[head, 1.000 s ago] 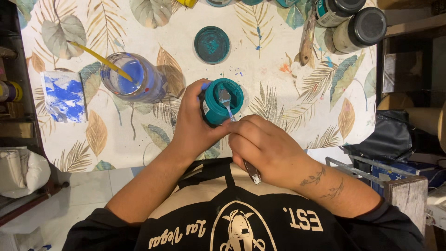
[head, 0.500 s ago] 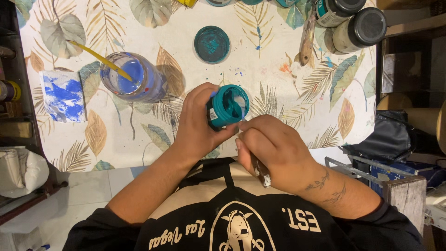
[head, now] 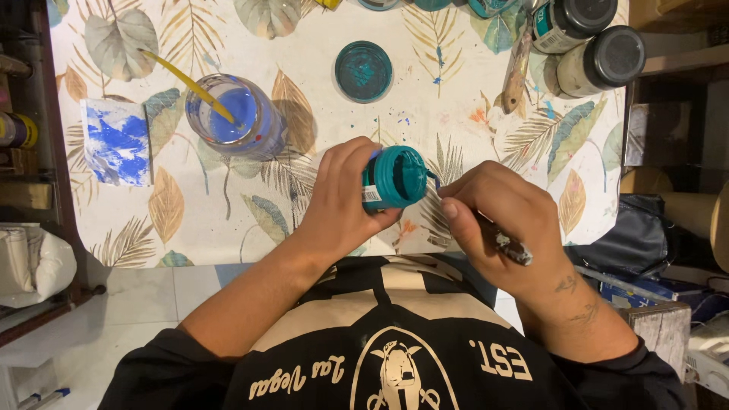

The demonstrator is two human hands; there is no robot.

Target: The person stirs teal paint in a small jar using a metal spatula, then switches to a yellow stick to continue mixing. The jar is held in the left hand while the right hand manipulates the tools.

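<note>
The table [head: 471,83] carried a leaf-patterned cloth and filled most of the head view. On it, in descending size, lay: a glass jar of blue-tinted water [head: 231,115] with a yellow-handled brush [head: 186,82] standing in it; a blue-smeared paper scrap [head: 115,142] well to the jar's side; two dark-lidded paint jars [head: 596,38] at the far corner, with a wooden-handled tool [head: 516,72] just beside them; and a round teal lid [head: 364,71] lying flat, apart from its pot.

The left hand [head: 338,205] was wrapped around a small teal paint pot [head: 393,178], fingers curled about its body, holding it above the near edge of the table and tilted so that its open mouth faced the other hand. The pot was uncapped and coated inside with teal paint.

The right hand [head: 501,228] was closed in a pinch on a paint-spattered brush [head: 505,244] — the handle ran back across the palm, the tip reaching the rim of the pot. Whether the bristles touched paint could not be told.

Judged state of work: lid removed and pot opened — done. Loading the brush appeared to be in hand. No painted workpiece was visible, so application and recapping were judged outstanding.
</note>
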